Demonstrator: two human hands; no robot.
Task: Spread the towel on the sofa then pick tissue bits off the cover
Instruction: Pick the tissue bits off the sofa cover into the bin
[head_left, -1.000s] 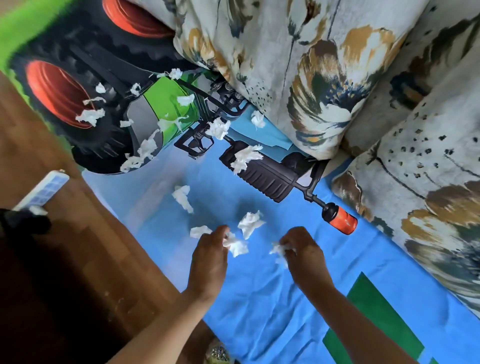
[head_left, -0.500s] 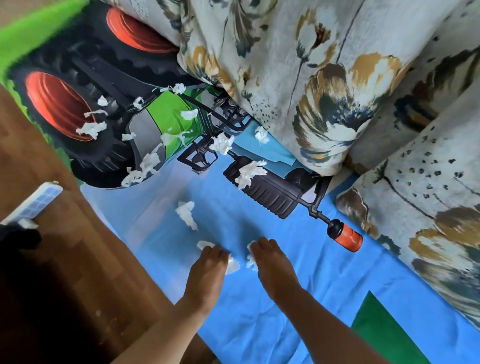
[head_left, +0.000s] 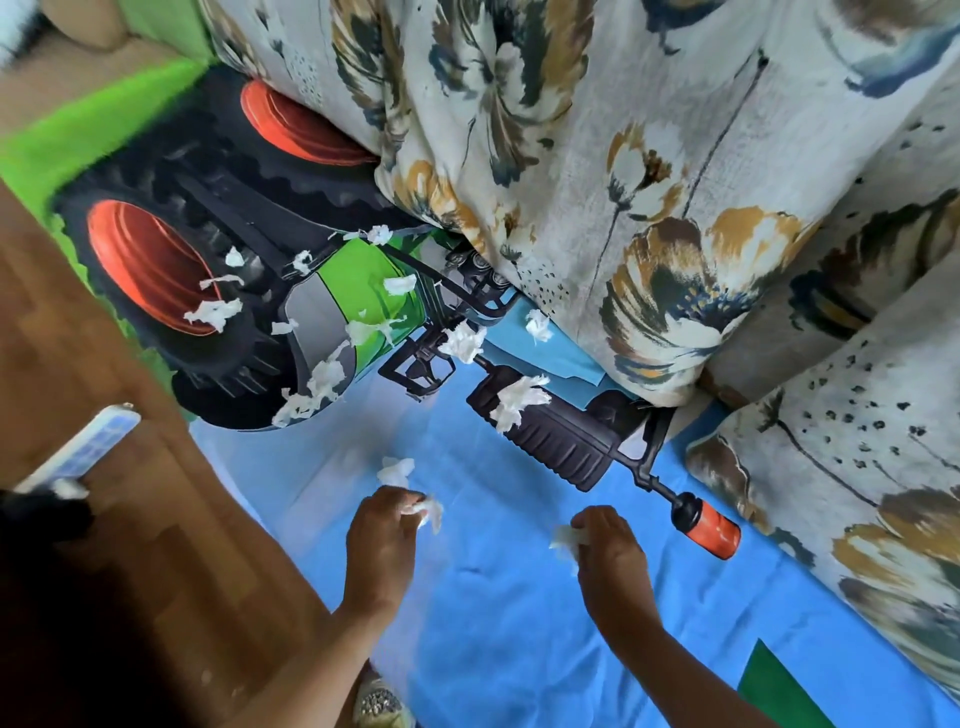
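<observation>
While knuckles face up, both hands (head_left: 493, 551) (fists curled) pinch tissue bits (head_left: 430, 509).

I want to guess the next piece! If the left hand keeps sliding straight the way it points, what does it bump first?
Probably the loose tissue bit on the blue towel, just beyond the left hand, whose fingers already pinch a tissue piece. Past that, the line looks free up to the printed tractor.
</observation>
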